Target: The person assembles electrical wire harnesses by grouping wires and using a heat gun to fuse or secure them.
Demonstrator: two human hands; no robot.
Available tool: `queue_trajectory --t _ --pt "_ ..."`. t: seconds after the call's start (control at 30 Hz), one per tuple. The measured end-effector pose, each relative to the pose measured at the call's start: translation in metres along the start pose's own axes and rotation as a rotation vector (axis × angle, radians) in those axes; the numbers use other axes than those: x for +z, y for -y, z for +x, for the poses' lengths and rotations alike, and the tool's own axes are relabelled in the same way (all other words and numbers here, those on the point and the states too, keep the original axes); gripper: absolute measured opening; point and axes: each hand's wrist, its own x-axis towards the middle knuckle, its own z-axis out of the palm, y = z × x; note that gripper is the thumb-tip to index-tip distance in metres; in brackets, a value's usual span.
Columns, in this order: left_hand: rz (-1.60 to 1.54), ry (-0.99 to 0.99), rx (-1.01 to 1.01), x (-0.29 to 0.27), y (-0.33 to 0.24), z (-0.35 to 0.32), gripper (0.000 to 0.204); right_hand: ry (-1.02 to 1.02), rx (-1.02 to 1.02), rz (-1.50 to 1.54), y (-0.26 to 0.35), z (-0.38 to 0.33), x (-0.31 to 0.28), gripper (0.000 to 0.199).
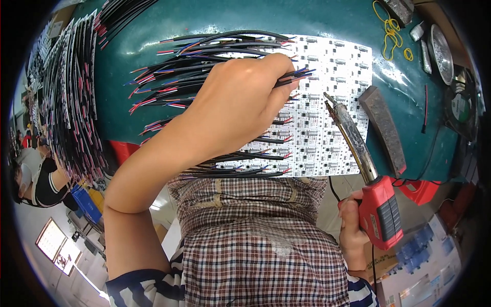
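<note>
My left hand point(245, 97) reaches over a white panel of small circuit boards point(327, 87) on a teal table. It pinches a black cable with red and blue stripped ends point(299, 75) near the panel's upper middle. Several similar black cables point(204, 56) are attached in rows and fan out to the left. My right hand point(353, 230) grips the red handle of a soldering gun point(381, 210). The gun's dark burnt tip point(332, 102) points up over the panel, just right of the held cable's end.
A dark rectangular block point(383, 128) lies right of the panel. Yellow rubber bands point(391, 30), a round metal dish point(442, 51) and a small fan point(463, 107) sit at the right. Stacked wired boards point(71, 92) fill the left. Another person point(36, 179) sits at far left.
</note>
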Motion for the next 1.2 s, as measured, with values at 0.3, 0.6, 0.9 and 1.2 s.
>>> queue_trajectory --t 0.3,0.6,0.9,1.2 --pt "0.221 -0.386 0.117 -0.016 -0.029 -0.007 0.010 0.024 -0.062 -0.075 -0.005 -0.004 -0.002 0.025" --pt "0.146 -0.131 -0.118 0.017 -0.023 -0.027 0.014 0.082 0.105 -0.016 0.001 -0.006 0.003 0.025" --pt "0.210 -0.162 -0.088 0.024 -0.019 -0.028 0.015 0.091 -0.073 -0.014 -0.004 0.001 0.012 0.026" --pt "0.225 -0.167 -0.055 0.024 -0.018 -0.028 0.014 0.126 -0.053 -0.001 0.001 0.007 0.015 0.021"
